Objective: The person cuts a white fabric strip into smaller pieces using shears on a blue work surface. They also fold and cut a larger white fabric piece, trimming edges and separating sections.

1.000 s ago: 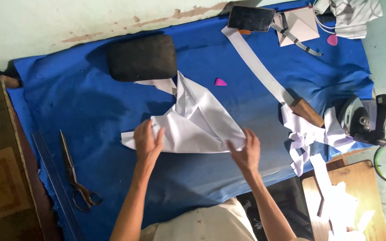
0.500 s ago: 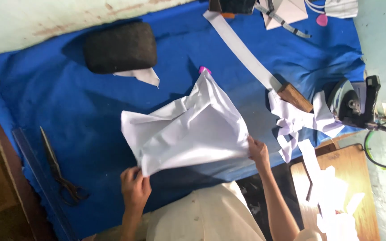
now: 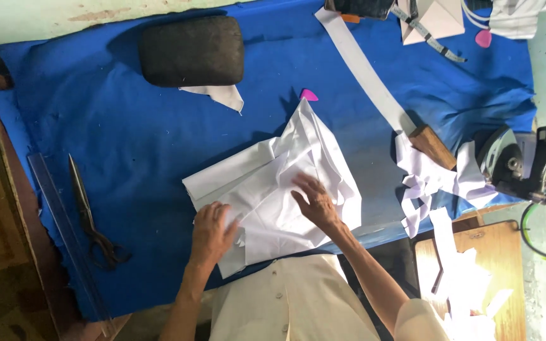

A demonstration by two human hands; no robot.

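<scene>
Your left hand (image 3: 213,230) and right hand (image 3: 314,201), both spread flat, press white cloth (image 3: 273,189); long axis lower-left to upper-right.

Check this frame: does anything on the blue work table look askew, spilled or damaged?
Nothing looks damaged. White fabric offcuts lie in a loose heap at the table's right edge beside the iron, some trailing over the edge onto the wooden board. Both hands, left and right, rest flat on the white cloth.
</scene>
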